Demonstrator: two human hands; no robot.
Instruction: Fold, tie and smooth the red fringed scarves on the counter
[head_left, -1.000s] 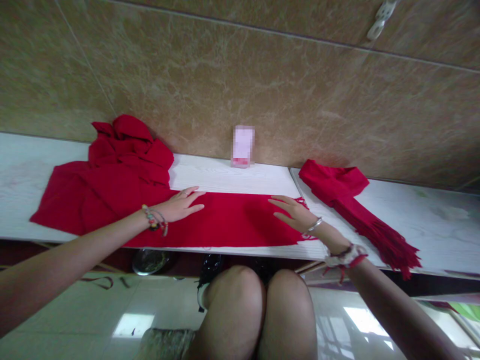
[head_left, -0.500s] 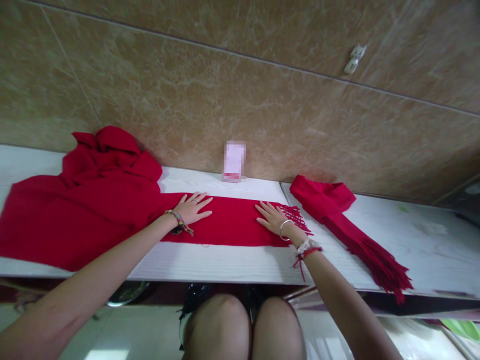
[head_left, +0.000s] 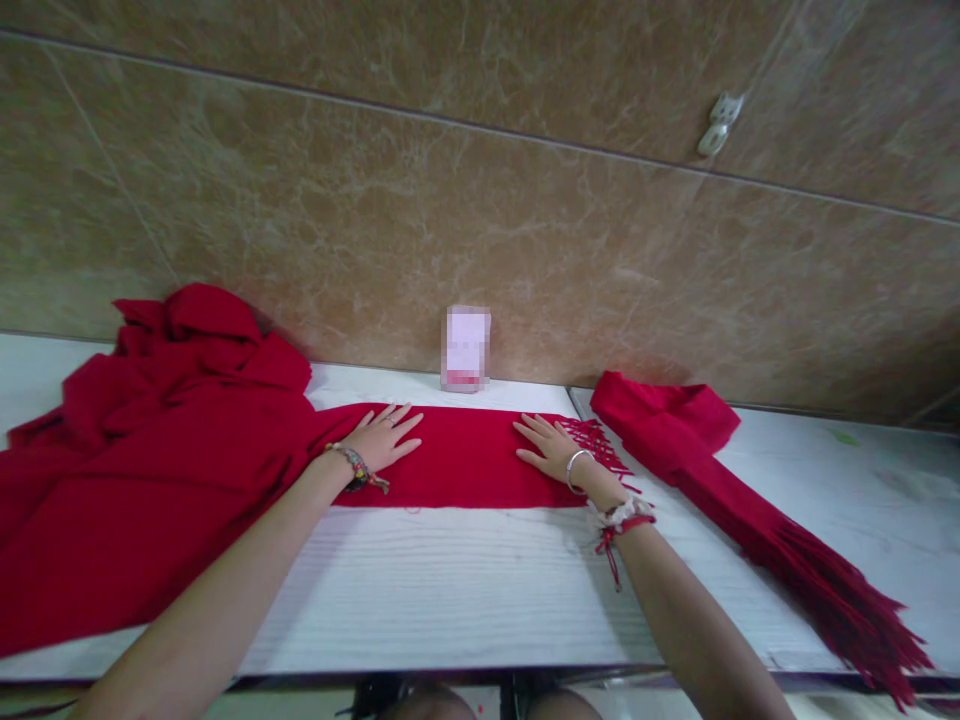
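Note:
A long red scarf [head_left: 465, 458] lies spread flat along the white table [head_left: 465, 590], its fringed end at the right. My left hand [head_left: 386, 438] rests flat on the scarf near its left part, fingers stretched out. My right hand [head_left: 550, 446] lies flat on the scarf close to the fringe, fingers apart. Neither hand grips anything. To the left the scarf runs into a large heap of red cloth [head_left: 142, 450].
A second red scarf [head_left: 720, 470] with a fringe lies at the right on an adjoining white table. A small pink blurred card [head_left: 466, 347] stands against the brown marble wall. A white wall hook [head_left: 718, 122] is at the upper right.
Both hands have slid away from me toward the wall, carrying the scarf off the table's front edge. The view has come nearer the table, hiding my knees.

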